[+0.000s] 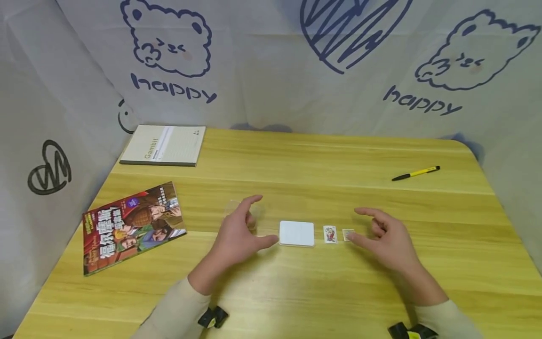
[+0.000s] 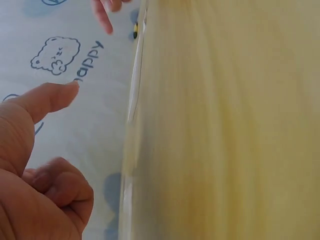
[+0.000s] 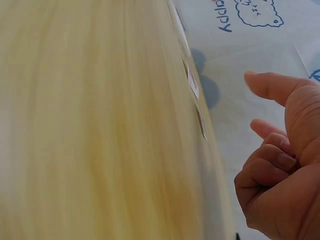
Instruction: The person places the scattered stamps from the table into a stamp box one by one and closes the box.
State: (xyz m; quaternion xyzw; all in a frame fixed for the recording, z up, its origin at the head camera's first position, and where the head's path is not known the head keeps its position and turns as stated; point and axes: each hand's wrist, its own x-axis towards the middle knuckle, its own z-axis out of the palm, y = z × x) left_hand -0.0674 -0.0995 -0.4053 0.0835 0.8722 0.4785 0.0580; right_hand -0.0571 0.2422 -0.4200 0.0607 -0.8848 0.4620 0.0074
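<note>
A flat white rounded rectangle (image 1: 297, 233) lies mid-table; whether it is a case or a stack is unclear. To its right are a small playing card (image 1: 330, 234) with a coloured figure and a second small card (image 1: 347, 233), partly covered by the right thumb. My left hand (image 1: 239, 235) hovers left of the white rectangle, thumb tip near its edge. Its thumb and index finger are spread, the others curled, holding nothing. My right hand (image 1: 387, 240) is posed likewise by the second card, also holding nothing. A faint clear sheet or lid (image 1: 232, 205) shows behind the left hand.
At left lies a colourful magazine (image 1: 134, 226), with a Gambit notebook (image 1: 163, 145) behind it. A yellow and black pen (image 1: 416, 173) rests at the back right. White cloth (image 1: 262, 84) with drawings hangs around the wooden table (image 1: 271, 188).
</note>
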